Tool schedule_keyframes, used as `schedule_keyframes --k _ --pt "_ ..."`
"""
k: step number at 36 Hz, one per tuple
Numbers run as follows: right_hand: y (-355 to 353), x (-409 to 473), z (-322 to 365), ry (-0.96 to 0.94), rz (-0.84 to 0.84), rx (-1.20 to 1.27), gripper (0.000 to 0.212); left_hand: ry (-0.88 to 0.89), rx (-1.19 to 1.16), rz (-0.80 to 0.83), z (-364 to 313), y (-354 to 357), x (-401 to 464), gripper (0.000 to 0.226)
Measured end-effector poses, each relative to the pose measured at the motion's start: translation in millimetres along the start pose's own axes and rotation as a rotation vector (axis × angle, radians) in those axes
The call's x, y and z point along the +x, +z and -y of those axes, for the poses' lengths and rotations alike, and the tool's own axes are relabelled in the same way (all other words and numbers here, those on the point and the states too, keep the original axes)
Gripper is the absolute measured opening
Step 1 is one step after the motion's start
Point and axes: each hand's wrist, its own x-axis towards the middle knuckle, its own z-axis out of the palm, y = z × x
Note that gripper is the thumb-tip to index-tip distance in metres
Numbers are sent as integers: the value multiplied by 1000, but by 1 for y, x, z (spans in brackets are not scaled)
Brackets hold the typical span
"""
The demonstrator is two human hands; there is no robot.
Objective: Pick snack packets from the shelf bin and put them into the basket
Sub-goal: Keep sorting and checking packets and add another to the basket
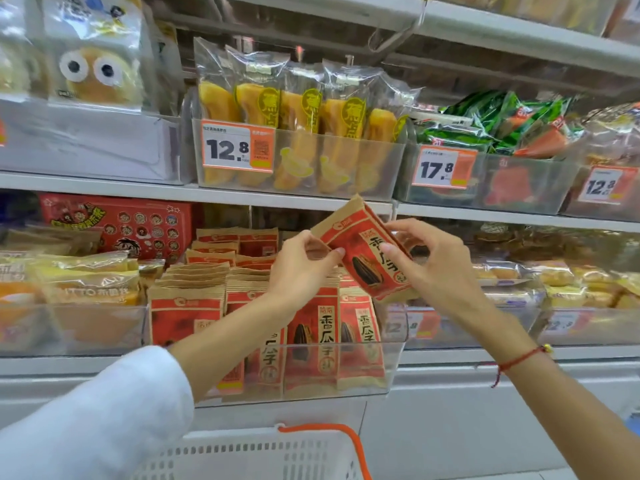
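Progress: one snack packet point(367, 252) lifted from bin point(391, 358) | pinched by my left grip point(301, 261) and right grip point(424, 258) | basket point(263, 455) still awaits it.

Single view, head-worn, wide-angle. Faces forward at close range onto the shop shelving point(242, 197), tilted slightly down. The raised hands' grip sits just right of frame centre; the basket point(263, 455) lies at the bottom edge, directly below the grip.
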Motion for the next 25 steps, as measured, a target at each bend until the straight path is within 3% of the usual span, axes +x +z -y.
schedule_keyframes --k 4,9,17,22,25 --pt "14 5 -9 -39 33 -77 18 0 300 -17 2 -7 7 31" --pt "23 7 -13 -83 86 -187 19 -29 442 58 2 -20 12 37" --pt "18 19 -23 145 197 38 8 117 314 71 1 -26 23 25" --pt "4 38 -33 189 416 84 10 126 350 38 -10 -22 32 20" --pt "6 42 -32 161 416 84 14 116 374 28 -14 -20 38 14"
